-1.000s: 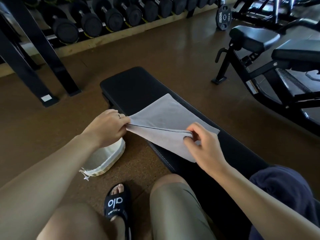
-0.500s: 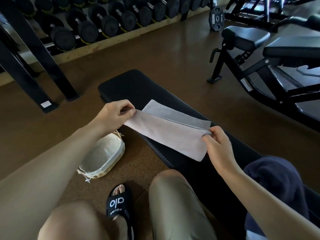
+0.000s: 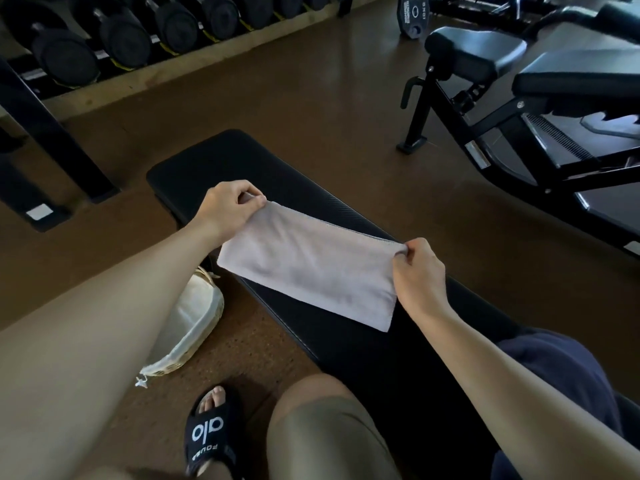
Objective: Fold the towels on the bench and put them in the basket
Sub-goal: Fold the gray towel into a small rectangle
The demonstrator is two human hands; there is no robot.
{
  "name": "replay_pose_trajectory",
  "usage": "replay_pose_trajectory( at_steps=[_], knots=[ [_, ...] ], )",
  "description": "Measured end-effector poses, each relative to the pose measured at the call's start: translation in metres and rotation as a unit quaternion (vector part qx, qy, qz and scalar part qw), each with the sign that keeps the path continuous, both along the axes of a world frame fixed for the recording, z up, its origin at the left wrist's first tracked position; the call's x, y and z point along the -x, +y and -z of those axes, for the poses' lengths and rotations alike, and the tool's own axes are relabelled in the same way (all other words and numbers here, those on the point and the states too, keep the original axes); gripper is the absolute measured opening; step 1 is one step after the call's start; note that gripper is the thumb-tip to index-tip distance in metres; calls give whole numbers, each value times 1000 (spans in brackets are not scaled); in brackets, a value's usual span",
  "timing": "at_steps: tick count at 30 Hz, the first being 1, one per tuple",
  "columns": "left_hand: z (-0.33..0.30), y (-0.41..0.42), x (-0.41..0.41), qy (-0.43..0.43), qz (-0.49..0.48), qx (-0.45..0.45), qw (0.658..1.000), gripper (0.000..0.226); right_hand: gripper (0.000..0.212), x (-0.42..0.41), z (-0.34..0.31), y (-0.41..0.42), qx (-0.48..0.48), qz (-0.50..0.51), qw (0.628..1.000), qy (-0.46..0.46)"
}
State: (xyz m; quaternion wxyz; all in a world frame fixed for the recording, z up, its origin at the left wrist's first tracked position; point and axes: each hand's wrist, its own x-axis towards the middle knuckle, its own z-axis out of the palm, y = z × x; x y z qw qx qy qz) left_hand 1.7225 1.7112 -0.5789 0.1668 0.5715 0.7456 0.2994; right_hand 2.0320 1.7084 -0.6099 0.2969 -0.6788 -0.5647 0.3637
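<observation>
My knee (image 3: 322, 420) and sandalled foot (image 3: 211, 434) sit nearest, with a dark blue cloth (image 3: 568, 382) heaped on the worktop (image 3: 346, 341) by my right arm. The lined basket (image 3: 194, 327) stands on the floor just left of the worktop edge, partly under my left forearm. My left hand (image 3: 228, 206) and right hand (image 3: 420, 271) each pinch an upper corner of the folded grey towel (image 3: 311, 268), stretched across the worktop; beyond it bare pad, open floor, then dumbbell rack (image 3: 138, 32) and another bench (image 3: 519, 81).

Bare forearms, no sleeves in view. Khaki knee-length shorts (image 3: 332, 434). Black slide sandal (image 3: 211, 434) on one foot, white "alo" lettering across the strap.
</observation>
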Motion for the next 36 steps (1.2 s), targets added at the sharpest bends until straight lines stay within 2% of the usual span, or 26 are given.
replay_pose_trajectory(
  at_steps=[9, 19, 25, 29, 36],
  knots=[
    [37, 47, -2, -7, 13, 23, 1000, 13, 15, -4, 16, 20, 34, 32, 999, -20],
    [49, 45, 11, -40, -1, 37, 999, 15, 18, -5, 18, 21, 12, 0, 999, -36],
    [45, 49, 14, 20, -3, 59, 998, 13, 21, -5, 21, 25, 19, -10, 998, -59],
    [46, 55, 12, 28, -8, 79, 996, 12, 21, -6, 19, 31, 48, -9, 997, -65],
    [47, 57, 11, 50, 1, 91, 995, 10, 21, -4, 22, 32, 46, 4, 995, -84]
  ],
)
